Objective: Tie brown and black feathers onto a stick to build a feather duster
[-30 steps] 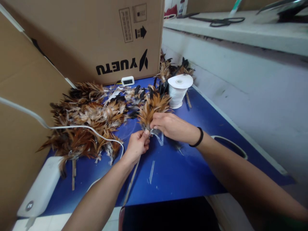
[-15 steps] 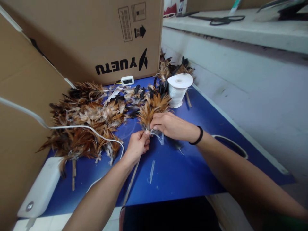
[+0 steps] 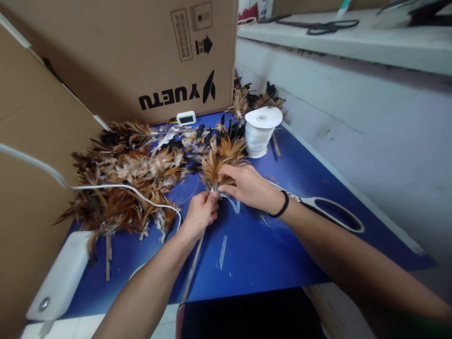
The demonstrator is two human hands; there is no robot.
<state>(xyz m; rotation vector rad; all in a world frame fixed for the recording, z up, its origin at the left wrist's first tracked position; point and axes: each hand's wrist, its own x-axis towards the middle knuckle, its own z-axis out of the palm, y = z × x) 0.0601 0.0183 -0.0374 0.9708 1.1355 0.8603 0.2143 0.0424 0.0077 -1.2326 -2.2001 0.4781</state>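
Observation:
Both hands meet over the blue tabletop (image 3: 254, 254). My left hand (image 3: 201, 214) pinches the quill end of a small bundle of orange-brown feathers (image 3: 221, 157). Closed on the same bundle from the right is my right hand (image 3: 247, 186), which wears a black band at the wrist. A short strip of clear tape (image 3: 233, 202) hangs from the bundle's base between the hands. A big pile of brown, black and white feathers (image 3: 130, 174) lies to the left of the hands.
A white spool of thread (image 3: 261, 132) stands behind the hands. Scissors with white handles (image 3: 332, 214) lie by my right forearm. A cardboard box (image 3: 141, 56) and a small white timer (image 3: 186, 118) are at the back. A white cable (image 3: 88, 188) and a white power bank (image 3: 60, 278) are on the left.
My right hand and forearm have shifted slightly left and away, uncovering the scissors on the table. The feather bundle has stayed between both hands.

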